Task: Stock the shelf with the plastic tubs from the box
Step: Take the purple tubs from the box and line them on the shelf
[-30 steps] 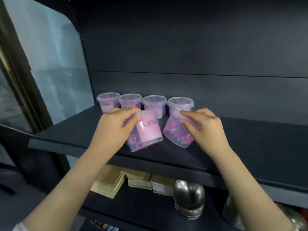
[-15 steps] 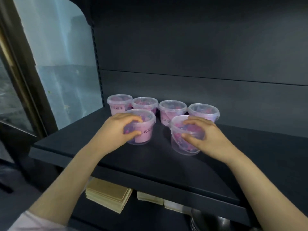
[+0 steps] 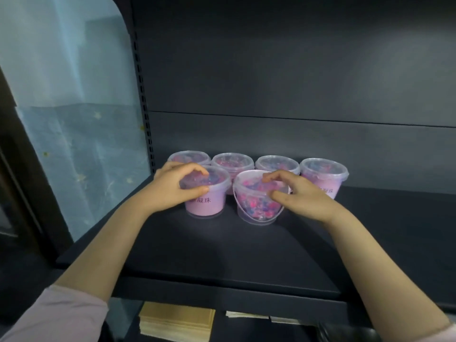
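Dark steel fills the view: a back panel behind, a slotted upright at the left, and the shelf running flat in front of me. Four tubs stand as a back row against the panel, lids on, rims just beside one another. I am building a second row in front of them.

My left hand is curled over the lid of the left tub, fingers across the top and thumb pressed on the near wall above the pink label. That lets me steer it from above without knocking its neighbours. My right hand grips the right tub the same way, fingertips on the lid and thumb at the near rim. My hands are apart, one per tub.

Both tubs stand upright on the shelf, close together with a gap between them, each tucked near the back row. Whether the left one touches the tub behind it, I cannot tell. Its label faces me, as a shopper should see it. The right tub shows its clear side and thin handle instead, so I judge it wants a turn before I let go.

Bare shelf to the right leaves room for more. The box is out of view. Paper stacks sit on the level below.
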Action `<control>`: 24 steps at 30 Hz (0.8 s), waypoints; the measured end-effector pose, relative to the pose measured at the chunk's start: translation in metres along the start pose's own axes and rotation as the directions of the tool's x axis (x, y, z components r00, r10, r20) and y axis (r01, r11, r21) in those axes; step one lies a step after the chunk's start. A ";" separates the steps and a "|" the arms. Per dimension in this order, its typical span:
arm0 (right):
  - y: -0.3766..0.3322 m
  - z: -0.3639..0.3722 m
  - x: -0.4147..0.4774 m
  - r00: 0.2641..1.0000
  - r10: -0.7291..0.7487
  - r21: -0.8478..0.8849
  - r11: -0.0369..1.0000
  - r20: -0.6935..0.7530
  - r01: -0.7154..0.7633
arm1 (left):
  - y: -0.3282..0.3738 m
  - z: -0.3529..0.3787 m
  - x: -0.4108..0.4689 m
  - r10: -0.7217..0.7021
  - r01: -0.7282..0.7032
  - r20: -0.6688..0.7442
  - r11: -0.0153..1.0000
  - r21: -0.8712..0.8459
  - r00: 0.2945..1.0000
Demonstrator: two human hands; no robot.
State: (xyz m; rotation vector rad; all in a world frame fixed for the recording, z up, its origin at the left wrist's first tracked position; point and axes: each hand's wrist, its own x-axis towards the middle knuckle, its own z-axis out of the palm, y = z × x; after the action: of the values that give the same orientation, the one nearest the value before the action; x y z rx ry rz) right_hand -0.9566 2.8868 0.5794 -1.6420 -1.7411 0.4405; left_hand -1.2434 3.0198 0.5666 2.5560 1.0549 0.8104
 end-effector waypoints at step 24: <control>-0.010 0.006 -0.009 0.999 -0.034 0.213 0.976 -0.013 0.036 | -0.026 0.010 -0.007 0.225 -0.253 -0.153 0.948 -0.195 0.962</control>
State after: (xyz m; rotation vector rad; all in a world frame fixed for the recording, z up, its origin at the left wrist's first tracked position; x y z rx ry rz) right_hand -0.9686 2.8776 0.5793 -1.4570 -1.6510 0.5816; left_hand -1.2560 3.0333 0.5442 2.5025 0.6537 1.1004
